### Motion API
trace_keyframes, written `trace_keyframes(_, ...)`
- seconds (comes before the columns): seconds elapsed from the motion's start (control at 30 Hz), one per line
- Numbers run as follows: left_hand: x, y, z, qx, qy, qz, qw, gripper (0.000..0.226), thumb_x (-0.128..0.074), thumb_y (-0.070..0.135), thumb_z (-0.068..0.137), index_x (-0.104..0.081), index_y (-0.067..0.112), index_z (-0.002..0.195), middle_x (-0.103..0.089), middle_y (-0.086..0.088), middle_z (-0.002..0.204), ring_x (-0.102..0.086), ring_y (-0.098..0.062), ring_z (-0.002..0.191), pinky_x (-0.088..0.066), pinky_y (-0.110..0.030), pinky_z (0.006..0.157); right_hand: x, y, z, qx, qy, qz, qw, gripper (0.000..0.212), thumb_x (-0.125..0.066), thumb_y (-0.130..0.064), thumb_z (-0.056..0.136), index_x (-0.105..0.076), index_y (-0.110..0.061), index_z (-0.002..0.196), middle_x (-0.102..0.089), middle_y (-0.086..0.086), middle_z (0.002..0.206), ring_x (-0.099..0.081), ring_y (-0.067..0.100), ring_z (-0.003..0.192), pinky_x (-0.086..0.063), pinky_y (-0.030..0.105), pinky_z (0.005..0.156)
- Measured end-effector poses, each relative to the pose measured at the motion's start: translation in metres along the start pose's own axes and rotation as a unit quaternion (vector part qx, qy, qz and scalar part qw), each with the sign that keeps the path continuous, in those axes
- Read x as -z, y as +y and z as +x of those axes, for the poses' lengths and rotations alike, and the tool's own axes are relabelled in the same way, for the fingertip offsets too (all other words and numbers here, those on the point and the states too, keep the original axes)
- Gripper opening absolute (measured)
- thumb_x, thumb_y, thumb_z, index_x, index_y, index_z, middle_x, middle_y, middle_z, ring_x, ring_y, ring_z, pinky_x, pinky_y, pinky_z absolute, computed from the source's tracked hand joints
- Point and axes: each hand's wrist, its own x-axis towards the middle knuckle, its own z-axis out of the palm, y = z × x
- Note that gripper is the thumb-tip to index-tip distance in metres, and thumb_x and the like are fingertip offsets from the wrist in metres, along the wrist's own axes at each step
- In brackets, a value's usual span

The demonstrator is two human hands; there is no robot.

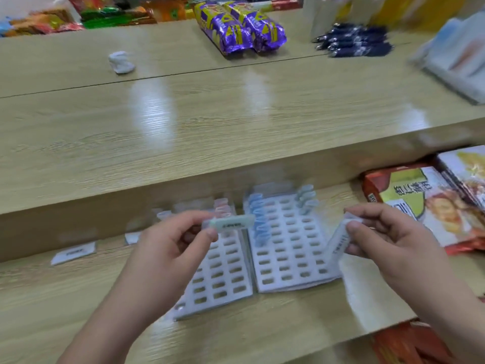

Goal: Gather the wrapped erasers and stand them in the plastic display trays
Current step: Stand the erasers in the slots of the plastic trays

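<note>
Left grip (170,248) on pale-green wrapped eraser (232,224)

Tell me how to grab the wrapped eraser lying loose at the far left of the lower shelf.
Pinch the eraser across its long edges, reaching in from the front: it lies flat, and the upper shelf sits close behind.

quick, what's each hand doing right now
left hand: pinching a green wrapped eraser
right hand: pinching a white wrapped eraser
</note>
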Motion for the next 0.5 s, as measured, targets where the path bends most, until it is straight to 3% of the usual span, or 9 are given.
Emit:
trace_keyframes(0.1, -0.017, 0.009, 0.004, -0.005, 0.012, -0.001, 1.000, 0.018, -0.069, 0.022, 0.088, -0.072, 0.037, 0.097, -0.071, 0.001, 0.082, -0.062, -0.011, 0.068, -0.049, -0.018, 0.054, 0.009, 0.005, 0.005, -0.004, 0.003, 0.003, 1.000, 0.013, -0.065, -0.004, 0.088, -0.070, -0.015, 0.094, -0.070, -0.001, 0.080, -0.072, 0.015, 0.072, -0.059, 0.022, 0.067)
trace_keyframes(0.23, -0.030, 0.014, 0.007, 0.001, 0.034, -0.005, 0.999, 0.017, -0.070, 0.025, 0.087, -0.069, 0.037, 0.098, -0.073, 0.007, 0.083, -0.066, -0.011, 0.076, -0.054, -0.025, 0.065, 0.008, 0.008, 0.008, 0.006, -0.014, -0.007, 1.000, 0.013, -0.065, -0.004, 0.089, -0.069, -0.016, 0.092, -0.072, -0.006, 0.079, -0.073, 0.012, 0.070, -0.055, 0.015, 0.063)
trace_keyframes(0.33, -0.042, 0.021, 0.014, -0.008, 0.055, 0.031, 0.998, 0.015, -0.070, 0.032, 0.087, -0.063, 0.039, 0.098, -0.072, 0.018, 0.082, -0.065, -0.004, 0.079, -0.050, -0.020, 0.065, 0.009, 0.009, 0.011, 0.028, -0.014, -0.035, 0.999, 0.013, -0.066, -0.007, 0.088, -0.067, -0.020, 0.091, -0.073, -0.009, 0.079, -0.072, 0.009, 0.068, -0.050, 0.010, 0.061)
trace_keyframes(0.43, -0.064, 0.029, 0.026, -0.040, 0.052, 0.082, 0.994, 0.013, -0.072, 0.031, 0.086, -0.064, 0.035, 0.096, -0.069, 0.021, 0.078, -0.063, 0.004, 0.082, -0.048, -0.011, 0.068, 0.015, 0.012, 0.013, 0.030, 0.000, -0.014, 0.999, 0.014, -0.066, -0.007, 0.089, -0.068, -0.020, 0.093, -0.072, -0.009, 0.082, -0.073, 0.014, 0.070, -0.055, 0.016, 0.065)
trace_keyframes(0.5, -0.081, 0.031, 0.035, -0.070, 0.049, 0.109, 0.990, 0.014, -0.073, 0.029, 0.087, -0.070, 0.032, 0.100, -0.069, 0.022, 0.081, -0.064, 0.004, 0.080, -0.049, -0.012, 0.068, 0.020, 0.015, 0.014, 0.028, -0.002, -0.008, 1.000, 0.016, -0.066, -0.006, 0.088, -0.069, -0.021, 0.093, -0.072, -0.008, 0.084, -0.073, 0.015, 0.072, -0.058, 0.021, 0.070)
